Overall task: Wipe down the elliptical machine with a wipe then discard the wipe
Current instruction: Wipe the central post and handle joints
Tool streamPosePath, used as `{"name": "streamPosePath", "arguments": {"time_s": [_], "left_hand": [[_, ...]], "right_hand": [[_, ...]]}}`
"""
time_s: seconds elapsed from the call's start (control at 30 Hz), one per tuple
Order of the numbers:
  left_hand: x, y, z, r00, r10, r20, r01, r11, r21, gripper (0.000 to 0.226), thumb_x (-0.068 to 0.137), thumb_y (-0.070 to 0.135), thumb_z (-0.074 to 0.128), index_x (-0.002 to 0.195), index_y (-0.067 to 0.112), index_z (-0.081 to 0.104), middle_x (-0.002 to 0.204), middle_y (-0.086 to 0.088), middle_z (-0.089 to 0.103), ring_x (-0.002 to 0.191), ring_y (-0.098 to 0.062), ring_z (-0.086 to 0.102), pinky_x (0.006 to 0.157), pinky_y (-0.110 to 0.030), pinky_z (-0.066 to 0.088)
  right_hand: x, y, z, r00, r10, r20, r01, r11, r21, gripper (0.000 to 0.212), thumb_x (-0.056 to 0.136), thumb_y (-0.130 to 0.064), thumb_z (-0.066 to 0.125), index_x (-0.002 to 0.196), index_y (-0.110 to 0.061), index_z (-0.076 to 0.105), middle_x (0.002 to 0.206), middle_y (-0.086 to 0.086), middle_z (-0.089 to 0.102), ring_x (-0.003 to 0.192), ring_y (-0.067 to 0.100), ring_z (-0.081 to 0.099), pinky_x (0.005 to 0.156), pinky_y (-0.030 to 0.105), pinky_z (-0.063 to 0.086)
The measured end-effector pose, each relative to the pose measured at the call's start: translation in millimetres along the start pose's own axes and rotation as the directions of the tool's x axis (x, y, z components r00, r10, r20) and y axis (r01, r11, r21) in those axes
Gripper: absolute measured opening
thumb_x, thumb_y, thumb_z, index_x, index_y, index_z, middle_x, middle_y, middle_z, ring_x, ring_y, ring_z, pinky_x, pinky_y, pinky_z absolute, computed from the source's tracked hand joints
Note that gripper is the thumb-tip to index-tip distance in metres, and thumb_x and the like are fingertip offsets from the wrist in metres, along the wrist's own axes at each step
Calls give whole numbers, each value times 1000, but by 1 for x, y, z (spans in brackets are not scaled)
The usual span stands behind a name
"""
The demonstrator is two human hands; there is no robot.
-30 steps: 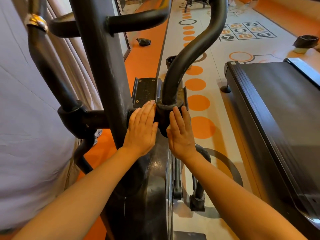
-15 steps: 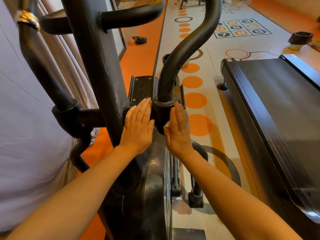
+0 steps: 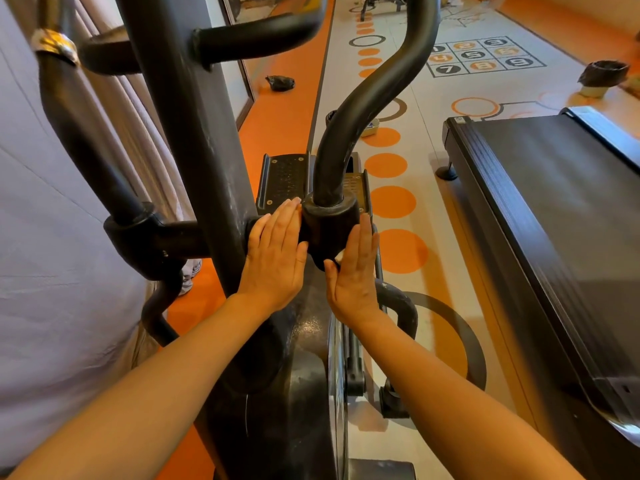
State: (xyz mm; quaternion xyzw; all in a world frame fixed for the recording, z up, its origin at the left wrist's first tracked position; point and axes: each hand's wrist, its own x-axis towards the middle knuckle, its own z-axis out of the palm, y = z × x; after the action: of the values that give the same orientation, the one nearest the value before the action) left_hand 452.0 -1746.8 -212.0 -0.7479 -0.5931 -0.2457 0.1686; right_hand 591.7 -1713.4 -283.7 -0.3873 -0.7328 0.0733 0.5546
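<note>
Now wipe (image 3: 339,257) apparently under flat right hand (image 3: 354,271) on elliptical pivot hub (image 3: 329,226); left hand (image 3: 275,258) flat.

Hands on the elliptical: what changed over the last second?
Little. The right hand turned more edge-on against the arm's pivot collar, with a bit of white wipe now showing at its thumb. The left hand stayed flat on the other side; nothing was let go.
</note>
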Motion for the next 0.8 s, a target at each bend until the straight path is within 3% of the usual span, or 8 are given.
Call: {"name": "streamPosePath", "arguments": {"time_s": [0.1, 0.2, 0.37, 0.53, 0.67, 0.8], "left_hand": [[0, 0, -1, 1000, -2, 5, 2, 1000, 9, 56, 99, 25, 33, 150, 2, 26, 155, -17, 34, 144, -29, 31, 121, -38, 10], [-1, 0, 0, 1000, -3, 17, 3, 1000, 15, 56, 99, 25, 32, 150, 2, 26, 156, -17, 34, 145, -29, 30, 121, -40, 13], [-1, -3, 1, 1000, -5, 28, 4, 1000, 27, 57, 98, 25, 33, 151, 4, 22, 156, -16, 33, 145, -27, 28, 120, -41, 12], [-1, -3, 1, 1000, -5, 25, 5, 1000, 15, 55, 100, 26, 34, 150, 4, 26, 156, -16, 34, 145, -27, 29, 120, -41, 13], [0, -3, 1, 999, -4, 34, 3, 999, 33, 54, 103, 29, 32, 149, 1, 33, 156, -15, 34, 145, -26, 29, 120, -38, 10], [-1, -3, 1, 999, -2, 41, 0, 999, 53, 55, 102, 29, 31, 149, -1, 32, 156, -16, 34, 145, -26, 28, 120, -38, 10]], "right_hand": [[8, 1, -2, 999, -43, -1, 43, 999, -22, 70, 104, -39, 30, 153, -22, -17, 162, -5, -18, 151, 21, -6, 122, 42, -1], [21, -8, -3, 999, 19, -33, -18, 999, 30, 69, 104, -43, 28, 154, -22, -13, 163, -2, -12, 151, 21, -3, 122, 44, 2], [44, -21, -9, 997, -72, -25, 69, 994, -86, 62, 105, -39, 21, 155, -17, -8, 158, 21, 11, 150, 27, 4, 121, 50, 1], [61, -38, -17, 996, -87, -3, 81, 934, -348, 54, 106, -36, 11, 151, -7, 17, 157, 11, 12, 149, 14, -11, 119, 48, -10], [71, -47, -19, 991, -131, 37, 134, 895, -426, 51, 106, -28, 17, 150, -9, 34, 159, 8, 27, 149, 19, 2, 117, 57, -2], [73, -46, -25, 978, -185, 101, 210, 883, -421, 48, 104, -22, 33, 149, -9, 35, 158, 9, 28, 148, 21, 7, 118, 54, -1]]}}
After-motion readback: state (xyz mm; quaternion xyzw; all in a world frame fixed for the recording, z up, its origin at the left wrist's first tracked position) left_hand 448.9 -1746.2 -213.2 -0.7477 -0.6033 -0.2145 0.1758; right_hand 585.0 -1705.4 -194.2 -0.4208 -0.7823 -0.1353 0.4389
